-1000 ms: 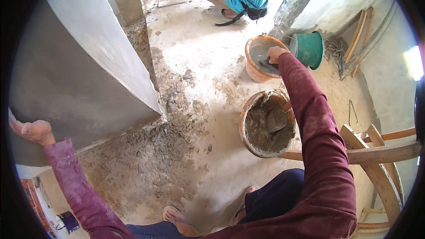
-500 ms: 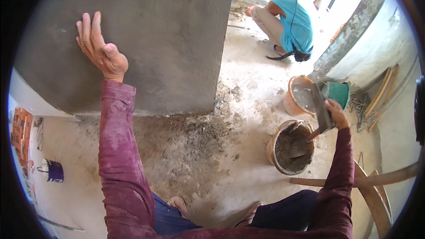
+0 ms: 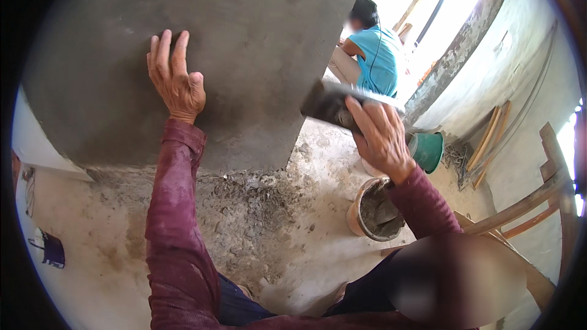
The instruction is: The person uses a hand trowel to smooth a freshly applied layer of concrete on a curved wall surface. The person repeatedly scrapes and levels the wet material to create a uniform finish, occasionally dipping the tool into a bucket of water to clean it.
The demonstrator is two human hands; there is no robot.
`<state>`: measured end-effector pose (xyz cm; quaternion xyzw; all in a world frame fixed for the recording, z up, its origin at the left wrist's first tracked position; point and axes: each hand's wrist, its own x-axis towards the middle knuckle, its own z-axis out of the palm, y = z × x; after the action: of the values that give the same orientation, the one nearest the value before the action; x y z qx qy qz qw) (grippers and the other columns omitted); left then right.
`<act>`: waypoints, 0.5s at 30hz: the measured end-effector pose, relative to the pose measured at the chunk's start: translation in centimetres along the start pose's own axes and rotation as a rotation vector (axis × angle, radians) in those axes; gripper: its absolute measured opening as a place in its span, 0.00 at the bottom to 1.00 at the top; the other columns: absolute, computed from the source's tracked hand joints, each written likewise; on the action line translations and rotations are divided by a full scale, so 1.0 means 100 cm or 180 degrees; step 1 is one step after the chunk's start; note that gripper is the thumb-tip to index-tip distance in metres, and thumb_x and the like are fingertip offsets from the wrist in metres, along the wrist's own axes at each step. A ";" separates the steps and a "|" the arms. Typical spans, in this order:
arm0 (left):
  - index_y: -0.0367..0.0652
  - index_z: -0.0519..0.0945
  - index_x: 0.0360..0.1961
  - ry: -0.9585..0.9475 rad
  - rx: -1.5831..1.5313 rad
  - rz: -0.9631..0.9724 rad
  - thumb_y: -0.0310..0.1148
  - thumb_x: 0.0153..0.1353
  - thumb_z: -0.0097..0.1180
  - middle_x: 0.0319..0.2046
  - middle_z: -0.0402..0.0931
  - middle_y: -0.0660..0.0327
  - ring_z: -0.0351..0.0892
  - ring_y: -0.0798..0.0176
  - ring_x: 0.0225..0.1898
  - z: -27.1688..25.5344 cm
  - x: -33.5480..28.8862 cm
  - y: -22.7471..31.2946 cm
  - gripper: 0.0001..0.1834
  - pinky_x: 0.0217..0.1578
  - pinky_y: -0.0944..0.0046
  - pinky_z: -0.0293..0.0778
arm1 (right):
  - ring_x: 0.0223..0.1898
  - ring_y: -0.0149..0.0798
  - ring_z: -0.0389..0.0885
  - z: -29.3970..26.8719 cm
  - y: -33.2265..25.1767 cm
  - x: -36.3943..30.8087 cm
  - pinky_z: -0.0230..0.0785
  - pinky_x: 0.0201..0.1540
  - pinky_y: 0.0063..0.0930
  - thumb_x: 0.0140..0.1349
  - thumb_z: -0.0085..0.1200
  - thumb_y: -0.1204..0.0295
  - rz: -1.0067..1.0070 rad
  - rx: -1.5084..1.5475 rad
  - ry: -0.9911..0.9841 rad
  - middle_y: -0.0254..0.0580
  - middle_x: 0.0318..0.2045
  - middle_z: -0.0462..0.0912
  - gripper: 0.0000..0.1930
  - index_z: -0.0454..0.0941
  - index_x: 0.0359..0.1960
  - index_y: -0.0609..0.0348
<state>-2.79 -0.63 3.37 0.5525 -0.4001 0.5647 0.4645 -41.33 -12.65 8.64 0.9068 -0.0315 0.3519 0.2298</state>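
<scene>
A grey plastered wall [image 3: 244, 36] fills the upper left, its right edge running down to the rubble-strewn floor. My left hand [image 3: 176, 79] is open in front of it, fingers pointing upward; whether the palm touches the plaster I cannot tell. My right hand [image 3: 385, 140] grips a plastering trowel [image 3: 330, 107], whose dark blade is blurred and overlaps the wall's right edge in view. Below that hand stands an orange bucket [image 3: 354, 212] with grey mortar [image 3: 372, 208] inside. A second bucket behind it is mostly hidden by my right hand.
Someone in a blue sleeveless top [image 3: 374, 55] crouches beyond the wall's edge. A green bucket [image 3: 429, 151] stands right of my hand. Wooden strips [image 3: 489, 140] lean at the right wall, with curved timber [image 3: 520, 205] nearer me. A dark pail [image 3: 52, 250] lies far left.
My right hand has brought the trowel from above the buckets up and left to the wall's edge. My left hand stays open, appearing further right as the view shifts. The crouching person leans further forward.
</scene>
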 end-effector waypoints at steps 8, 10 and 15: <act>0.51 0.74 0.69 -0.0069 -0.0140 -0.0221 0.68 0.73 0.13 0.73 0.61 0.58 0.52 0.47 0.76 0.001 -0.001 0.001 0.46 0.74 0.39 0.46 | 0.38 0.46 0.74 0.046 0.021 0.079 0.72 0.43 0.41 0.48 0.59 0.83 -0.0084 -0.0154 0.0614 0.41 0.37 0.72 0.34 0.75 0.63 0.55; 0.51 0.74 0.69 -0.0086 -0.0076 -0.0164 0.68 0.73 0.13 0.73 0.62 0.58 0.53 0.47 0.76 -0.003 -0.003 -0.005 0.46 0.74 0.39 0.46 | 0.43 0.42 0.77 0.094 -0.014 0.033 0.73 0.45 0.39 0.56 0.56 0.79 -0.0732 -0.0218 0.0127 0.38 0.42 0.74 0.28 0.77 0.61 0.52; 0.50 0.74 0.69 0.0007 -0.0104 -0.0159 0.67 0.73 0.13 0.73 0.62 0.57 0.53 0.47 0.76 0.003 -0.006 -0.001 0.46 0.74 0.39 0.46 | 0.41 0.40 0.76 0.054 -0.045 0.013 0.73 0.42 0.38 0.57 0.58 0.74 -0.0376 0.0166 -0.0733 0.38 0.38 0.73 0.25 0.77 0.59 0.57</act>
<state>-2.64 -0.97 2.79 0.5540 -0.3948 0.5469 0.4879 -35.96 -10.89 4.21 0.9472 0.0050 0.2320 0.2213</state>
